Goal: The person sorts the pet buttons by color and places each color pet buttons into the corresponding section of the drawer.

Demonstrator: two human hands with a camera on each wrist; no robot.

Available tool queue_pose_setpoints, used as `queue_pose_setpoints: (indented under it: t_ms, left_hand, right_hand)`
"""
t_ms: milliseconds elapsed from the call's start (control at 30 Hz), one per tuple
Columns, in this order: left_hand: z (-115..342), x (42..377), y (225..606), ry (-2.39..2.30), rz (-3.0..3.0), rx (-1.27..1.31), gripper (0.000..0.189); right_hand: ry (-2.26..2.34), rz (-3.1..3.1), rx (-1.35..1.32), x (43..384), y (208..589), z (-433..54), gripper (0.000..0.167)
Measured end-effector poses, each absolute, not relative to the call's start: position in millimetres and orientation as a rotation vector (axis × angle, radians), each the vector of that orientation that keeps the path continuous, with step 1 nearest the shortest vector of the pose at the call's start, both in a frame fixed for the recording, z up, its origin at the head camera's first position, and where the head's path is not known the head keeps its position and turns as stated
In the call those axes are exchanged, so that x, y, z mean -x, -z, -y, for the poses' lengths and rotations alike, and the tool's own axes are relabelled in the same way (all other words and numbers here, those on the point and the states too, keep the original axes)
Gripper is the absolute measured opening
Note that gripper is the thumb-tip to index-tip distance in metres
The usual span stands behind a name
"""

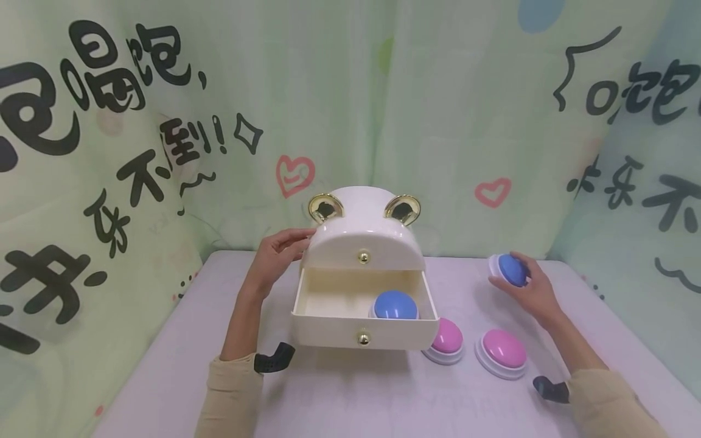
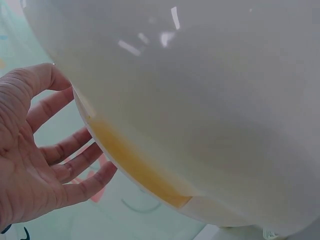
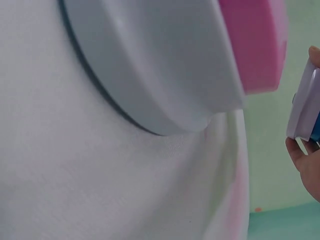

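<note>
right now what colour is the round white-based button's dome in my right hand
The smooth dome is blue, clearest in the head view.

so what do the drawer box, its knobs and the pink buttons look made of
Drawer box: probably glossy plastic, given sharp highlights on its smooth white shell. Knobs: shiny gold, perhaps metal or plated plastic; reflections don't settle which. Pink buttons: likely plastic, smooth domes with soft sheen.

Held blue button (image 1: pixel 512 270), seemingly raised; white box (image 1: pixel 361 210), drawer (image 1: pixel 331 332) open.

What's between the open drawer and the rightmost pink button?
Head view: the other pink button, partly hidden by the drawer, then bare tablecloth up to the rightmost pink button.
</note>
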State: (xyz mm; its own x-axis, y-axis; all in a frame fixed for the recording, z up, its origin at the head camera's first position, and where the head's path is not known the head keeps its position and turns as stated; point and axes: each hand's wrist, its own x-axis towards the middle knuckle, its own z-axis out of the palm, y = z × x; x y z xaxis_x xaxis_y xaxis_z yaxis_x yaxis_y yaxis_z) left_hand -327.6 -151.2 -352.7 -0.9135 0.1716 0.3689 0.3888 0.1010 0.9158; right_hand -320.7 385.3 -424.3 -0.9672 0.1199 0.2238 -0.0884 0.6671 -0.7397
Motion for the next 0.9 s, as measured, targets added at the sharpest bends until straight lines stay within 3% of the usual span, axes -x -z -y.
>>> queue_pose_setpoints:
  t_ms: [900]
  left_hand:
    - [151, 326, 354, 1.924, 2.192, 0.578, 0.034]
  right_hand:
    - [-1.327, 2.454, -0.069, 273, 388, -328, 0.089]
